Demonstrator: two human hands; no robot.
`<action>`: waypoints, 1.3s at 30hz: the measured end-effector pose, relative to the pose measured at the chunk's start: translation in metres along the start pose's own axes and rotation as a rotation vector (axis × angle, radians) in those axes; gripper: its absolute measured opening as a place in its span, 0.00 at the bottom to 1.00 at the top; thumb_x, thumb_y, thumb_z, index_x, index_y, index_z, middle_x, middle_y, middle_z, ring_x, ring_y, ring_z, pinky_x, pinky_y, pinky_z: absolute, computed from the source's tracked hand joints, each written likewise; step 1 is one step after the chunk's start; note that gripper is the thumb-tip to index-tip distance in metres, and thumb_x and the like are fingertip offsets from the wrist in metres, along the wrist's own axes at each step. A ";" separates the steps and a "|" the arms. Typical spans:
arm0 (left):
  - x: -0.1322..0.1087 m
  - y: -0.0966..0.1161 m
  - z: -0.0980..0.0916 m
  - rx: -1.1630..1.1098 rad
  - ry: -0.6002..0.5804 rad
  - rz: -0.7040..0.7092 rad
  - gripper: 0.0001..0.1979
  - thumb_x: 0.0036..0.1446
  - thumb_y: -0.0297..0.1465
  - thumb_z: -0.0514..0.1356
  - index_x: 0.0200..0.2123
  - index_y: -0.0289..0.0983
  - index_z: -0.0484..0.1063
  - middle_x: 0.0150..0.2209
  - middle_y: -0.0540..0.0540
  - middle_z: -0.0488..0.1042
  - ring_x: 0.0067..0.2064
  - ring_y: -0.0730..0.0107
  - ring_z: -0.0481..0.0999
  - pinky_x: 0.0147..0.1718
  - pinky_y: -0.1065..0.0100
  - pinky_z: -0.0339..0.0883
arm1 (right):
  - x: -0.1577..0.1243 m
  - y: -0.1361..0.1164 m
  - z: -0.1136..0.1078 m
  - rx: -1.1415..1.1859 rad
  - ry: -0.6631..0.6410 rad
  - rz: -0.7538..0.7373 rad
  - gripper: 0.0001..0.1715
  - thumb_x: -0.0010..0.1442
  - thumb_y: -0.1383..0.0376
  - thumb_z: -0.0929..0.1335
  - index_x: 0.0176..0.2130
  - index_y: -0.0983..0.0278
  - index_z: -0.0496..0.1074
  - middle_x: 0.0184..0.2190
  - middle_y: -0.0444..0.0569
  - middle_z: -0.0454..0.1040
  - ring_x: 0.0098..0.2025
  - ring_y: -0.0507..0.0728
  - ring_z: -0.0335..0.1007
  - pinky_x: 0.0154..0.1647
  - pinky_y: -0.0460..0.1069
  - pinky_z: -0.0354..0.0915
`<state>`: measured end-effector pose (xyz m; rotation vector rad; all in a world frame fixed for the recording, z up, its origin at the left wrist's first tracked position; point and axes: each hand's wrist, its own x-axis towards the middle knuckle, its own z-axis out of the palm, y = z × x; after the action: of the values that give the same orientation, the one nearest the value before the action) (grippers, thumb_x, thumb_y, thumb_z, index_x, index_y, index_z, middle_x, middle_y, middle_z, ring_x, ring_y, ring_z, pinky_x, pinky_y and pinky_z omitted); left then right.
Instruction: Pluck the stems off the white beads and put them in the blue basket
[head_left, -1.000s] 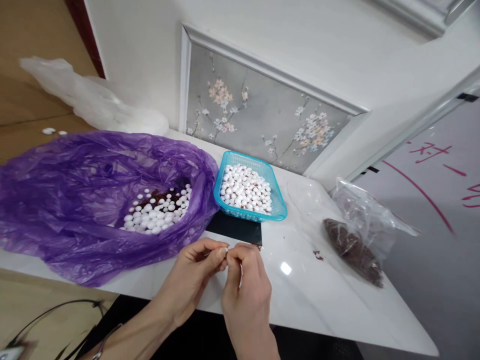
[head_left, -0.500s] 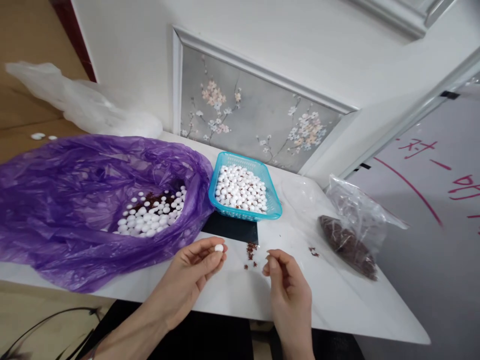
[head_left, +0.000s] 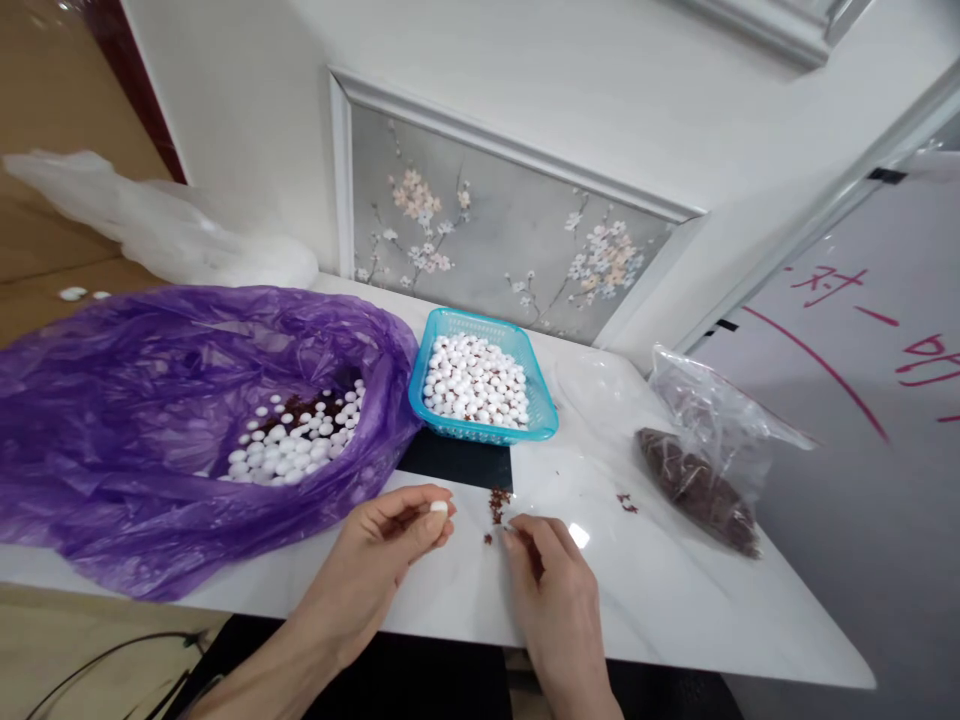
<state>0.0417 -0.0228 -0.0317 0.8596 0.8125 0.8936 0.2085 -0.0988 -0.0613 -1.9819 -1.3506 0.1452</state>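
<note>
A small white ball (head_left: pixel 439 508) is pinched between the thumb and fingers of my left hand (head_left: pixel 401 535). My right hand (head_left: pixel 551 580) is at the table top beside a small pile of reddish-brown bits (head_left: pixel 499 503); its thumb and fingertips are together, and whatever is between them is too small to make out. Behind the hands stands a turquoise basket (head_left: pixel 546 425) filled with white balls, with brown bits showing among them. A purple plastic bag (head_left: pixel 165 340) lies open at the left, holding more white balls (head_left: pixel 281 452) and brown bits.
On the white table (head_left: pixel 675 620), a clear bag of brown material (head_left: pixel 697 490) sits at the right, with a few loose bits (head_left: pixel 627 504) nearby. A black flat piece (head_left: pixel 457 460) lies before the basket. Behind are a framed flower picture (head_left: pixel 510 220) and a whiteboard (head_left: pixel 885 300).
My right hand has moved left and down to the small brown pile, its fingers turned toward the table. My left hand still holds the ball. The camera view has shifted slightly.
</note>
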 end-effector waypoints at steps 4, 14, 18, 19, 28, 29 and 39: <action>0.018 0.024 0.019 0.326 -0.010 0.221 0.15 0.52 0.33 0.64 0.44 0.39 0.77 0.38 0.46 0.79 0.41 0.64 0.76 0.42 0.66 0.69 | -0.001 0.002 0.007 -0.094 0.019 -0.034 0.17 0.64 0.61 0.58 0.34 0.59 0.72 0.34 0.48 0.74 0.33 0.57 0.72 0.34 0.49 0.66; 0.058 0.076 0.032 0.866 -0.011 0.743 0.24 0.56 0.26 0.56 0.57 0.32 0.67 0.58 0.37 0.69 0.59 0.54 0.66 0.58 0.61 0.55 | -0.012 0.016 0.015 -0.053 0.133 -0.017 0.20 0.65 0.53 0.56 0.38 0.59 0.69 0.37 0.50 0.75 0.34 0.59 0.72 0.30 0.49 0.65; 0.037 0.101 -0.022 1.069 0.116 0.675 0.15 0.54 0.29 0.58 0.45 0.40 0.78 0.48 0.45 0.78 0.51 0.53 0.74 0.54 0.61 0.58 | -0.015 0.017 0.014 -0.050 0.165 0.064 0.19 0.63 0.51 0.58 0.38 0.58 0.70 0.30 0.48 0.76 0.28 0.58 0.71 0.29 0.50 0.65; 0.032 0.108 -0.036 1.153 0.142 0.604 0.14 0.54 0.30 0.58 0.43 0.41 0.79 0.45 0.46 0.80 0.48 0.53 0.75 0.52 0.62 0.60 | -0.015 0.017 0.014 -0.048 0.167 0.075 0.18 0.63 0.51 0.58 0.38 0.58 0.70 0.29 0.48 0.76 0.27 0.58 0.71 0.29 0.50 0.65; 0.010 0.111 -0.082 1.417 0.015 0.404 0.14 0.54 0.32 0.57 0.41 0.43 0.79 0.42 0.46 0.81 0.44 0.56 0.76 0.42 0.68 0.61 | -0.014 0.005 0.013 -0.052 0.173 0.037 0.21 0.64 0.52 0.56 0.37 0.57 0.71 0.38 0.47 0.76 0.30 0.56 0.72 0.31 0.49 0.65; 0.010 0.108 -0.080 1.425 -0.002 0.404 0.14 0.54 0.31 0.56 0.41 0.43 0.79 0.43 0.46 0.80 0.44 0.55 0.76 0.43 0.67 0.61 | -0.014 0.004 0.012 -0.047 0.186 0.024 0.21 0.64 0.52 0.56 0.36 0.57 0.72 0.37 0.47 0.76 0.30 0.56 0.71 0.30 0.49 0.65; 0.009 0.103 -0.060 0.761 0.088 0.394 0.08 0.52 0.35 0.63 0.34 0.40 0.80 0.32 0.46 0.79 0.35 0.61 0.76 0.36 0.68 0.66 | -0.014 0.001 0.012 0.093 0.267 -0.017 0.19 0.64 0.53 0.60 0.34 0.60 0.74 0.35 0.49 0.77 0.34 0.57 0.73 0.37 0.49 0.66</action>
<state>-0.0387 0.0393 0.0313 1.6973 1.1049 0.9743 0.1973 -0.1044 -0.0750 -1.8376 -1.1674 -0.0617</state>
